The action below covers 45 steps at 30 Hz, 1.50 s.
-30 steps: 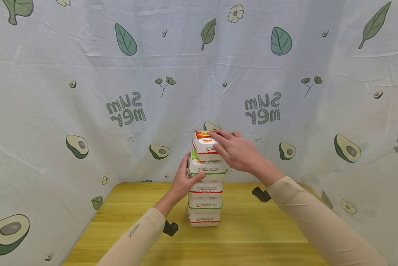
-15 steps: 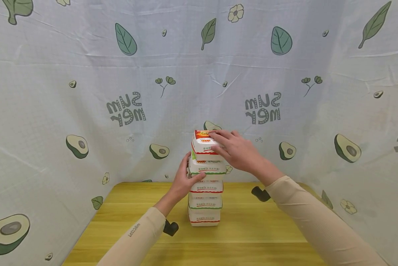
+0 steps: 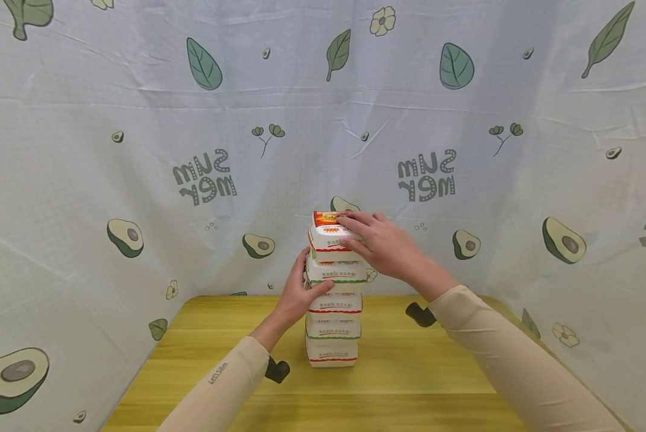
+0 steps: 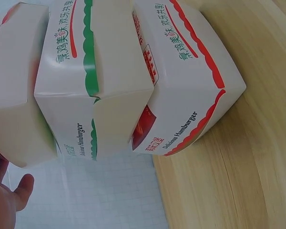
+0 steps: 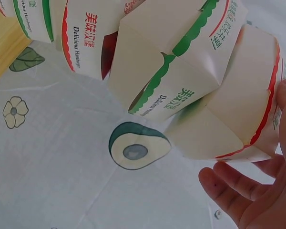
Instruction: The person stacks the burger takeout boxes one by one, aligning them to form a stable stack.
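Several white paper hamburger boxes stand in one stack in the head view. My right hand holds the red-trimmed top box from its right, with fingers over its top and side. This box sits slightly left of the green-trimmed box beneath. My left hand grips that second box at its left side, thumb across the front. Below are a red-trimmed box, a green-trimmed box and the red-trimmed bottom box. In the right wrist view, the top box meets my hand.
The stack stands on a yellow wood-grain table. A pale curtain printed with avocados and leaves hangs behind and at both sides. A black device shows at the right wrist and another at the left wrist.
The top box has shifted slightly left over the second box, and my right hand has moved with it. My left hand and the lower boxes stay in place.
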Available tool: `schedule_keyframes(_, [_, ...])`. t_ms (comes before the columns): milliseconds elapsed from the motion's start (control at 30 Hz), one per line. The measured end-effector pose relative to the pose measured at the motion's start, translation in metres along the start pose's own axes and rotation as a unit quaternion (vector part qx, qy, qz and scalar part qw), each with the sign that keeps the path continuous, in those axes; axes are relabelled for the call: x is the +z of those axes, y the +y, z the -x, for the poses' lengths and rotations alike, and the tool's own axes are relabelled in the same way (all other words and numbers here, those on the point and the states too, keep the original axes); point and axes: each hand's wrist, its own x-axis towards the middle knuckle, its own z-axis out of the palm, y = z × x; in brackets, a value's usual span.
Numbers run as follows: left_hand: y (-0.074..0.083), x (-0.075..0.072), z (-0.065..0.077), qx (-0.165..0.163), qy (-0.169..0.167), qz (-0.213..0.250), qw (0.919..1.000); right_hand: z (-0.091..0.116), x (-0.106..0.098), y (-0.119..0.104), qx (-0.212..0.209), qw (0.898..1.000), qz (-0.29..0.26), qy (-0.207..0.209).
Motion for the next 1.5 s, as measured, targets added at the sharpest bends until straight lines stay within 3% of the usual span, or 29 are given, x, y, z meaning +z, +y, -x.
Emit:
schedule_keyframes(200, [-0.009,0.000,-0.002,0.013,0.006,0.008,0.9999,-0.001,0.001,-0.001,-0.001,1.000,0.001,0.002])
schedule_keyframes(267, [0.001,0.000,0.000,0.013,0.001,0.008,0.9999,-0.001,0.002,-0.001,-0.003,1.000,0.002,0.004])
schedule_keyframes(433, [0.003,0.000,0.000,0.013,-0.004,-0.001,0.9999,-0.002,0.002,-0.002,-0.003,1.000,0.006,0.006])
schedule_keyframes(733, [-0.026,0.000,-0.010,0.026,0.010,-0.006,0.9996,-0.003,0.000,-0.005,0.009,1.000,0.011,0.007])
schedule_keyframes(1133, [-0.030,0.000,-0.011,0.025,0.011,-0.003,0.9996,-0.003,0.000,-0.005,0.009,1.000,0.015,0.013])
schedule_keyframes(1267, [-0.027,0.000,-0.010,0.018,0.008,0.001,0.9998,-0.002,-0.001,-0.006,0.008,1.000,0.016,0.008])
schedule_keyframes(1500, [0.002,-0.001,-0.001,0.013,-0.001,0.004,0.9999,0.000,-0.003,-0.007,0.006,1.000,0.014,0.003])
